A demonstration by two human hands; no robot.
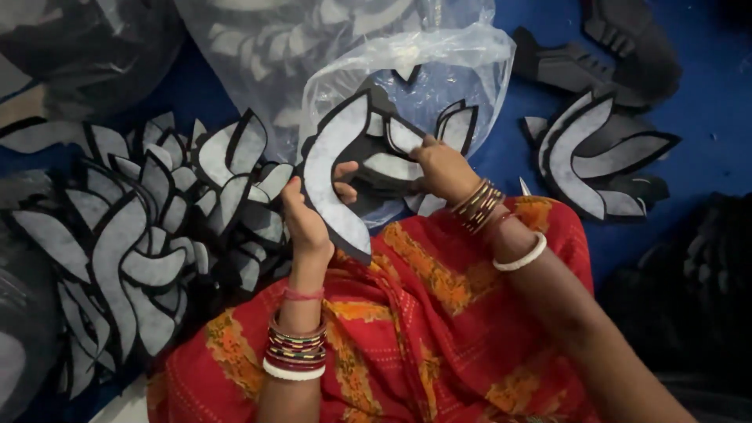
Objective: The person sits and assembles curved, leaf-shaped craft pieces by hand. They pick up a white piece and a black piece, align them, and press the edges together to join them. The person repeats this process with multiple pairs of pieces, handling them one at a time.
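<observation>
1. Over the red and orange cloth (423, 313) on the person's lap, the left hand (307, 221) pinches a curved grey cutout with a black edge (333, 176), thumb on its face and fingers curled behind, holding it upright and tilted a little toward the camera.
2. The right hand (442, 168) is closed around the far end of a bunch of similar pieces (392, 168), fingers folded in; I cannot tell how many pieces it grips.
3. A clear plastic bag (439, 63) lies open just behind both hands, and the bunch sits at its mouth, partly inside it.
4. To the left, a big heap of the same grey and black shapes (149, 227) spreads over the blue floor (705, 102); a smaller stack (595, 157) lies to the right, well apart from the hands.
5. To handle the piece well, I would judge it best to keep the grip near the middle of the curve so the thin ends do not bend or flop.
6. Keeping the piece's edges lined up with the bunch, and the bag mouth held wide, looks like the careful way to avoid snagging the plastic.
</observation>
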